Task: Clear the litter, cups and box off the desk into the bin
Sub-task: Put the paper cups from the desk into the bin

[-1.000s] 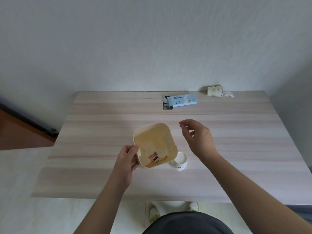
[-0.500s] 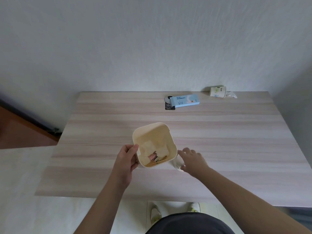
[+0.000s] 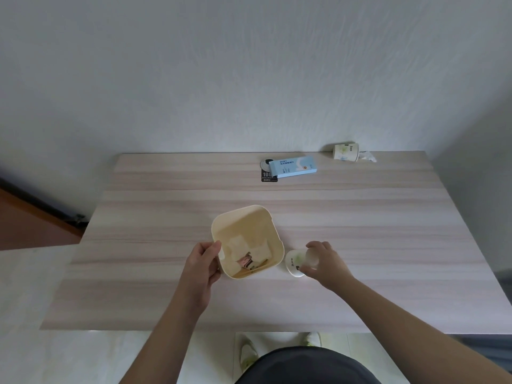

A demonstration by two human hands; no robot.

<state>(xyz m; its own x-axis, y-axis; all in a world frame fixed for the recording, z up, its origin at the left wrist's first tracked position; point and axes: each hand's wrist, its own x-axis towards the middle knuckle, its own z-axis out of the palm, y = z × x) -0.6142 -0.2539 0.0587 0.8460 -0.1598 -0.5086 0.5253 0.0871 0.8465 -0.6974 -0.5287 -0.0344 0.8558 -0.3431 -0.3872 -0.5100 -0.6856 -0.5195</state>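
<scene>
Gripping the tipped paper cup with our right hand near the worktop's front edge, left hand clasping the bin, we judge it light, crushable, best held around its sides.

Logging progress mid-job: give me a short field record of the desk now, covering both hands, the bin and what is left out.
left hand: gripping the near-left rim of the cream square plastic bin
right hand: closed on the tipped white paper cup right of the bin
bin contents: paper scraps, small wrappers
far edge: light blue cardboard box on a black card; second paper cup lying on its side, crumpled tissue
</scene>
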